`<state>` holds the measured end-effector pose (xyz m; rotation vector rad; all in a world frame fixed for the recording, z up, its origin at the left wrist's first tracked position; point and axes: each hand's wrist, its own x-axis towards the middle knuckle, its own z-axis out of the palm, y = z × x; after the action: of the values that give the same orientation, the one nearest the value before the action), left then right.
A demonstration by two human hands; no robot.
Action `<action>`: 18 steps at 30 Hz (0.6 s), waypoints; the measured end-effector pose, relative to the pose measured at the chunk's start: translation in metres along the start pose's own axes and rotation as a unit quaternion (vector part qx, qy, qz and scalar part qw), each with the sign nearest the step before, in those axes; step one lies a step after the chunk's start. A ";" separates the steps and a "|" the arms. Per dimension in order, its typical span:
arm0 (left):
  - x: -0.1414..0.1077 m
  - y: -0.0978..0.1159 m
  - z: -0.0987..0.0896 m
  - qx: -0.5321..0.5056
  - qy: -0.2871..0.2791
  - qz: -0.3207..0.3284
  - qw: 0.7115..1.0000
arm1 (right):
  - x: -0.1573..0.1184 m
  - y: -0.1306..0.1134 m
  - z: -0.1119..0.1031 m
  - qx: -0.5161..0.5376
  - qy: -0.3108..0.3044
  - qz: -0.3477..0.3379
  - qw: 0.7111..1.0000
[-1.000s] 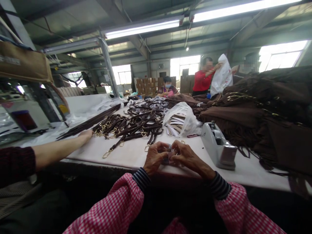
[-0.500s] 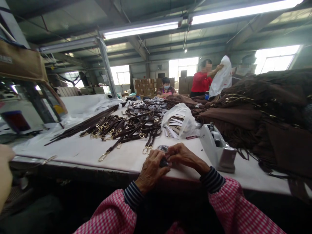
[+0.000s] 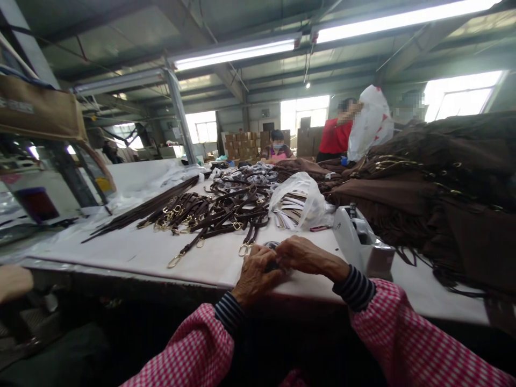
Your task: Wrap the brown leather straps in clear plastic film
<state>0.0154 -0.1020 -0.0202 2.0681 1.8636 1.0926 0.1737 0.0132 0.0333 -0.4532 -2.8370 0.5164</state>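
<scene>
At the table's near edge, both hands are closed around a small dark bundle [image 3: 272, 245], which seems to be a coiled strap in clear plastic. My left hand [image 3: 258, 273] grips it from the left, thumb pointing right. From the upper right, my right hand [image 3: 302, 255] pinches it with bent fingers. Most of the bundle is hidden by the fingers. Just beyond my left hand lie dark brown straps [image 3: 226, 219] with gold-coloured clips [image 3: 176, 260]. A clear plastic bag [image 3: 312, 201] of pale strips lies past my right hand.
To the right stands a white tape-dispenser-like device [image 3: 352, 236], beside a high pile of brown fringed bags [image 3: 403, 199]. Long dark strips [image 3: 149, 207] lie at left. Another person's hand [image 3: 16, 282] shows at the left edge. Two people [image 3: 278, 150] are across the table.
My right hand has bent further over the bundle, while my left stays around it. The other person's hand at the left edge has moved lower. The view has shifted slightly.
</scene>
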 end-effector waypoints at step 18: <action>-0.010 0.003 0.007 0.081 -0.012 0.045 0.996 | -0.026 -0.013 0.029 -0.135 0.058 -0.093 0.985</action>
<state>0.0225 -0.1094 -0.0275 2.2625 1.9241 0.9579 0.1867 -0.0157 0.0076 -0.2490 -2.8069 0.0675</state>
